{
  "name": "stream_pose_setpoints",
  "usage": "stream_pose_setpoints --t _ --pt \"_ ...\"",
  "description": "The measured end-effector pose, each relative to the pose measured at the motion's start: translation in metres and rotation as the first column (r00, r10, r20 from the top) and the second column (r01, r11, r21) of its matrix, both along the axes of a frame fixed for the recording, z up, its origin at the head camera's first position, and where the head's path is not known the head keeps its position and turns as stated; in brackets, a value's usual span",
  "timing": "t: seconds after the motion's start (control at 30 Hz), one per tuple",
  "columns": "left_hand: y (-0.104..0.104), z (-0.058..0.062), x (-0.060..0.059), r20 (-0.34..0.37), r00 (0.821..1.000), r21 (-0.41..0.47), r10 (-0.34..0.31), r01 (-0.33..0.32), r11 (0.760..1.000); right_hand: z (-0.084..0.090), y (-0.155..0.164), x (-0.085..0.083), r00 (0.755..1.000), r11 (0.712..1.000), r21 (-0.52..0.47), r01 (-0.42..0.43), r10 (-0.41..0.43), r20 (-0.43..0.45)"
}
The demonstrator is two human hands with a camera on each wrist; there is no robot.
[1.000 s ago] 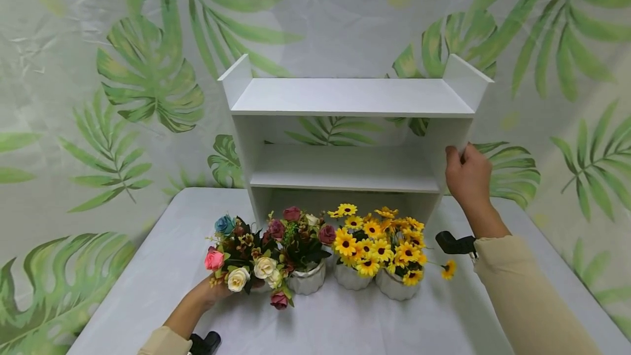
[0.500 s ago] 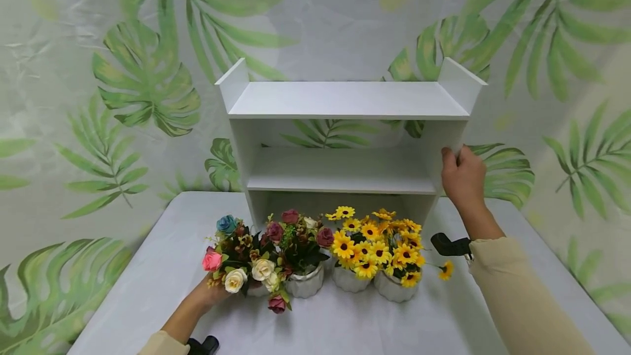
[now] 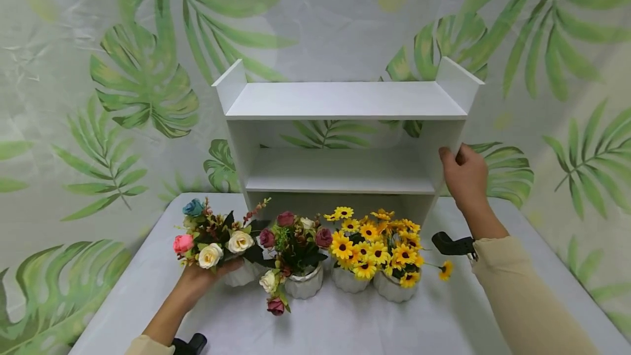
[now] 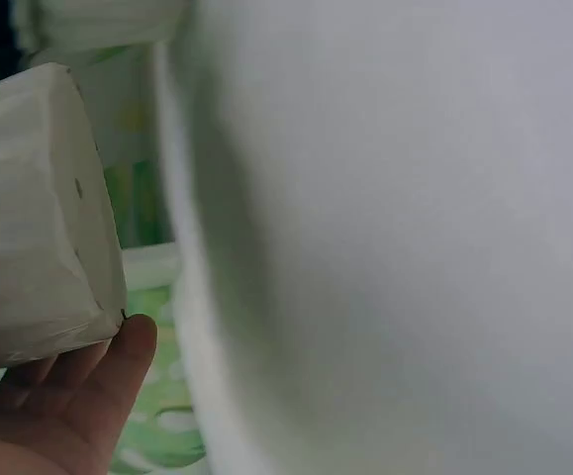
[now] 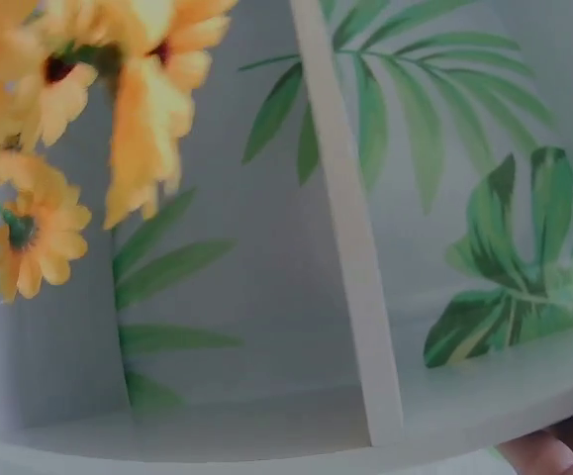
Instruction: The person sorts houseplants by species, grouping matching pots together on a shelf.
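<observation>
My left hand (image 3: 199, 279) grips a white ribbed pot (image 3: 241, 274) of mixed roses (image 3: 212, 237), lifted a little off the table and tilted left; the left wrist view shows the pot (image 4: 39, 213) against my fingers (image 4: 88, 396). My right hand (image 3: 462, 175) grips the right side panel of a white two-tier shelf (image 3: 345, 100) standing at the back of the table. A second pot of dark roses (image 3: 296, 240) and two pots of yellow daisies (image 3: 377, 242) stand in a row before the shelf. The right wrist view shows daisies (image 5: 88, 89) and the shelf panel (image 5: 350, 247).
A white-covered table (image 3: 345, 322) carries everything. A leaf-print backdrop (image 3: 98, 70) hangs behind. Black wrist camera mounts (image 3: 453, 244) show on both arms.
My left hand has lifted the mixed-rose pot and carried it left, away from the dark-rose pot. My right hand stays on the shelf's side panel.
</observation>
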State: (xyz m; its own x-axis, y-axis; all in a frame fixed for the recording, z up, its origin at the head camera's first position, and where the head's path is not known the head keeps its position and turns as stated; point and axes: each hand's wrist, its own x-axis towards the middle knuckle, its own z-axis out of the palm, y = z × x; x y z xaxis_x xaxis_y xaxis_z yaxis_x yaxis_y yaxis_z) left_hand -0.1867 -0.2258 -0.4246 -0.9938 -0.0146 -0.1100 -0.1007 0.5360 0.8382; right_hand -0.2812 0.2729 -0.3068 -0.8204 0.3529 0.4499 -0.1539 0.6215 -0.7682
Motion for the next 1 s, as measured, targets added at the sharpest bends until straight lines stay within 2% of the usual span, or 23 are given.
stream_pose_setpoints --t 0.03,0.07,0.13,0.17,0.27,0.37,0.53,0.73,0.9,1.0 --pt "-0.001 0.005 -0.001 -0.022 1.0 0.061 0.007 -0.006 0.998 0.0 0.002 0.001 0.999 1.0 -0.02 -0.015 0.016 0.033" --pt "-0.003 0.011 -0.002 -0.049 0.999 0.077 0.01 -0.006 0.997 0.0 0.003 0.002 0.998 0.999 -0.027 -0.029 0.031 0.06" --pt "-0.008 0.027 0.0 -0.123 0.992 0.052 0.018 -0.012 0.999 0.001 0.005 0.003 0.995 0.998 -0.015 -0.056 0.058 0.083" --pt "-0.009 0.036 0.0 -0.183 0.983 0.042 0.013 -0.005 0.999 0.002 0.006 0.003 0.994 0.998 0.0 -0.063 0.062 0.087" --pt "-0.012 0.068 0.003 -0.291 0.957 -0.06 -0.004 -0.014 0.998 0.003 0.007 0.002 0.994 0.997 0.034 -0.065 0.062 0.087" --pt "-0.012 0.097 0.005 -0.378 0.926 -0.065 -0.015 -0.011 0.998 0.004 0.008 0.001 0.995 0.998 0.046 -0.05 0.046 0.083" --pt "-0.011 0.129 0.007 -0.439 0.898 -0.026 -0.023 0.013 1.0 0.003 0.007 0.001 0.997 0.998 0.059 -0.036 0.032 0.069" --pt "-0.009 0.155 0.005 -0.445 0.895 -0.054 -0.038 0.015 0.998 0.002 0.006 0.002 0.998 0.998 0.054 -0.034 0.031 0.056" --pt "-0.004 0.173 0.0 -0.487 0.872 -0.048 -0.05 0.031 0.998 0.001 0.006 0.001 1.0 0.998 0.057 -0.006 0.004 0.029" --pt "-0.006 0.183 -0.002 -0.476 0.879 -0.073 -0.041 0.007 0.997 -0.001 0.004 0.001 1.0 0.999 0.047 0.021 -0.022 0.008"
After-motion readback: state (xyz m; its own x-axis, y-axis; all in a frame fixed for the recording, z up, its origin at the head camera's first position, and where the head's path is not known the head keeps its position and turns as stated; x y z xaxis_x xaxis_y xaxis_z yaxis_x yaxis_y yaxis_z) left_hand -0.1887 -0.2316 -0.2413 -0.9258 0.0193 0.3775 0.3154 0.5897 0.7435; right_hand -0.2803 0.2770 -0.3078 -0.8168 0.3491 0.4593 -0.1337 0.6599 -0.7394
